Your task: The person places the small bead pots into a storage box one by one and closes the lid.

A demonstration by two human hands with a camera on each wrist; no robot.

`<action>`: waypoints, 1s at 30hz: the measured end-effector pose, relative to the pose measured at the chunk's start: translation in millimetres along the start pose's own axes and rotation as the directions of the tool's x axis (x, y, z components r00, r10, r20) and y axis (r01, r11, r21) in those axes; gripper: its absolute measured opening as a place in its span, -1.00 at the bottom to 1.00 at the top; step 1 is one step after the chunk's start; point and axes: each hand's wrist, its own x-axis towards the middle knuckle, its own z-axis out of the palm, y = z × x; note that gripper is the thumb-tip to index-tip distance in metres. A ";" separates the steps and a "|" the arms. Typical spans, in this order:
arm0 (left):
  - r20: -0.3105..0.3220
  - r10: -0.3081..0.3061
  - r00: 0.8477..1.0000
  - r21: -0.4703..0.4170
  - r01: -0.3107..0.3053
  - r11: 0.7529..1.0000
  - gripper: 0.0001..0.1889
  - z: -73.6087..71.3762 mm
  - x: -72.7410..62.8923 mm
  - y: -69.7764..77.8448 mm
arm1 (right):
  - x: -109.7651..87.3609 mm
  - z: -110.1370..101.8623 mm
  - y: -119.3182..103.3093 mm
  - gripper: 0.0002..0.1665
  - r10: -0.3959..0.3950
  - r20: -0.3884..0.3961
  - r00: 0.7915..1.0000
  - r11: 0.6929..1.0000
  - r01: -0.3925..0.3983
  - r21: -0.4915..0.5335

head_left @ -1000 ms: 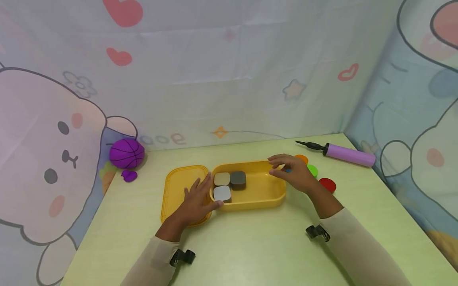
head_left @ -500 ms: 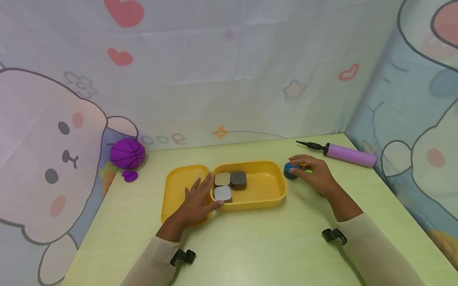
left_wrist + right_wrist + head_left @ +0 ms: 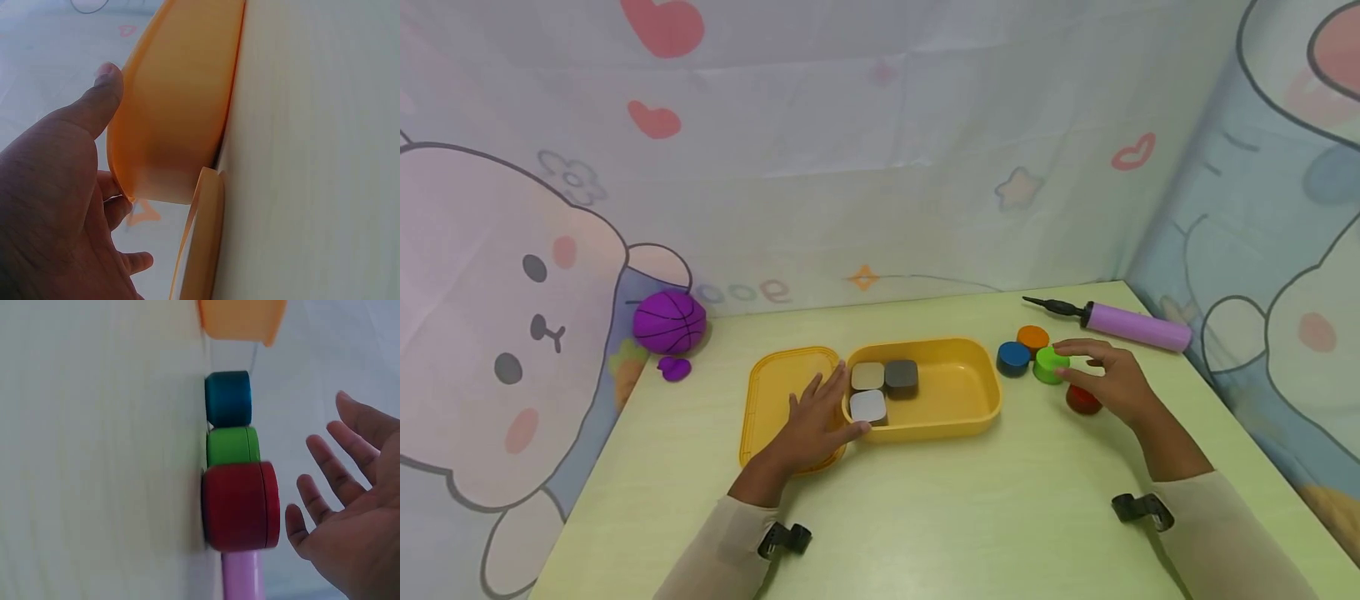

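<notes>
My left hand rests with spread fingers at the left end of a yellow plastic box, thumb on its near rim. Inside that end lie three rounded square blocks: beige, dark grey and white. My right hand hovers to the right of the box with fingers loosely bent, holding nothing. Below and beside it stand squat round pots: red, green, blue and orange. In the head view the hand partly covers the red one; its fingertips overlap the green one.
A flat yellow lid lies left of the box, partly under my left hand. A purple ball and small purple duck sit at the far left. The lilac hand pump lies at the back right.
My right hand has moved right, from the box's right end past the blue pot to over the green and red ones. The blue pot is uncovered now. My left hand has stayed in place.
</notes>
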 end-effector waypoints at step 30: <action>-0.009 0.006 1.000 -0.002 -0.006 1.000 0.09 1.9 0.3 -1.9 | -21.1 -31.7 79.1 -0.40 -0.021 0.245 0.969 0.939 -0.065 0.338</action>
